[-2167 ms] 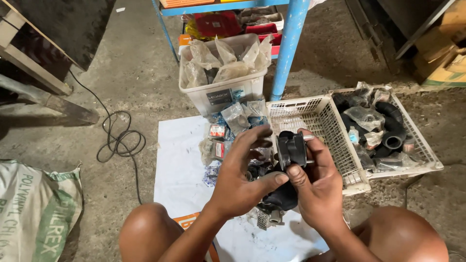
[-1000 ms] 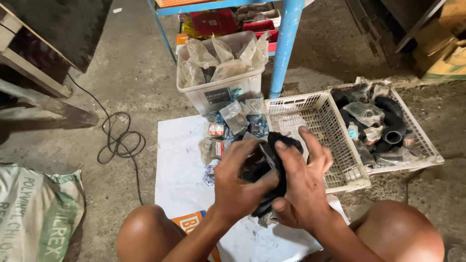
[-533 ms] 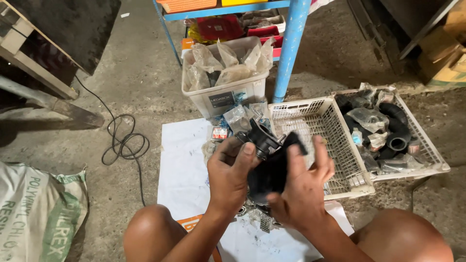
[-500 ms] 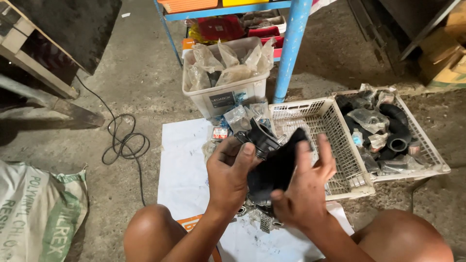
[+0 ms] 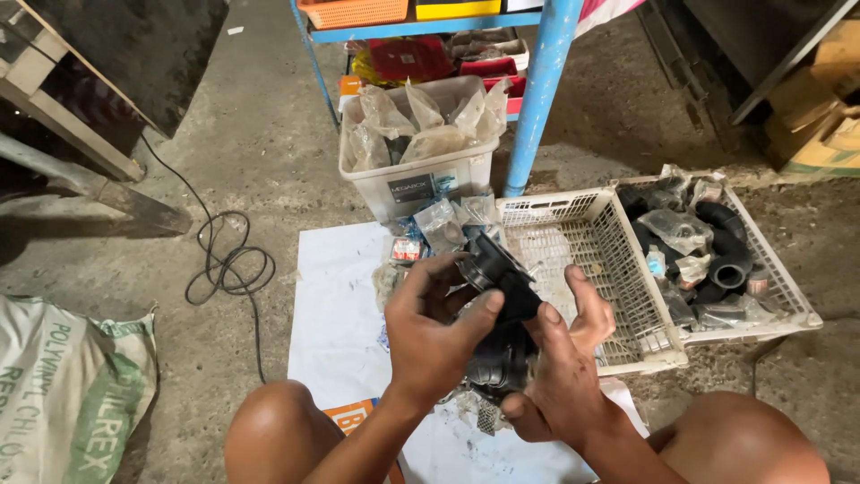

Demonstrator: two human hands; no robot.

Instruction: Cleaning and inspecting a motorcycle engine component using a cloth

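Black rubber hose (image 5: 503, 323), matt and ribbed, in lower centre. White plastic basket (image 5: 587, 260), latticed, at centre right. Translucent plastic tub (image 5: 421, 175) with glossy, crinkled clear bags (image 5: 421, 125) at upper centre. Smooth white paper sheet (image 5: 336, 314) underneath. Rough grey concrete floor (image 5: 269, 134). Woven plastic sack (image 5: 67, 394) at lower left. Glossy blue painted metal post (image 5: 542, 90).

Left hand (image 5: 439, 336) and right hand (image 5: 560, 376) close together above bare knees, fingers (image 5: 484, 309) curled
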